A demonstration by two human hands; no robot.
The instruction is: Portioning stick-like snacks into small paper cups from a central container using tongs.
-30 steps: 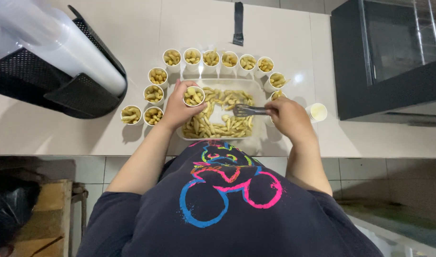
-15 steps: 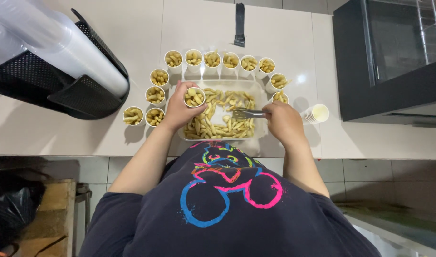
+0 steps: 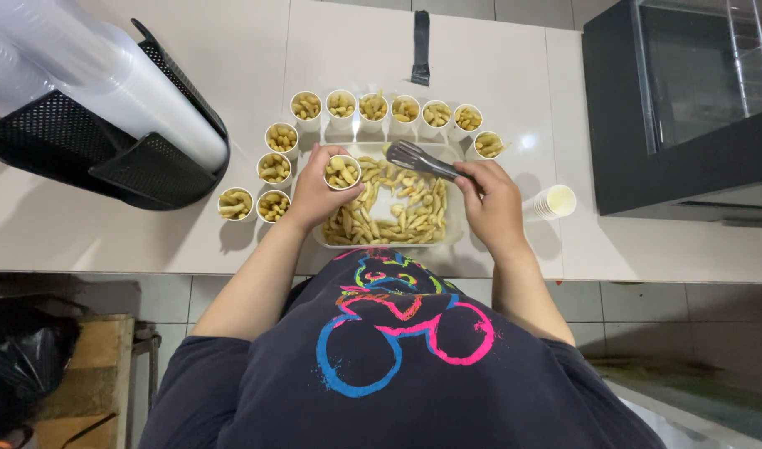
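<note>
White countertop (image 3: 497, 75) fills the upper frame, with a dark glass-fronted cabinet (image 3: 688, 100) at upper right and a black mesh holder of stacked clear plastic cups (image 3: 106, 108) at upper left. At centre, a person in a dark printed shirt works over a clear rectangular tray (image 3: 457, 218) heaped with pale yellow fried snack pieces (image 3: 397, 216). The left hand (image 3: 314, 195) is closed around a small white paper cup (image 3: 342, 172), already filled, held above the tray's left end. The right hand (image 3: 493, 199) grips metal tongs (image 3: 418, 156), whose tips hang over the tray's upper edge. The cup looks light and easily crushed, best held by its sides; the snacks look dry and brittle, wanting a gentle pinch. Ten or so filled cups (image 3: 372, 106) arc around the tray from lower left to upper right. A short stack of empty cups (image 3: 551, 202) lies right of the tray.
</note>
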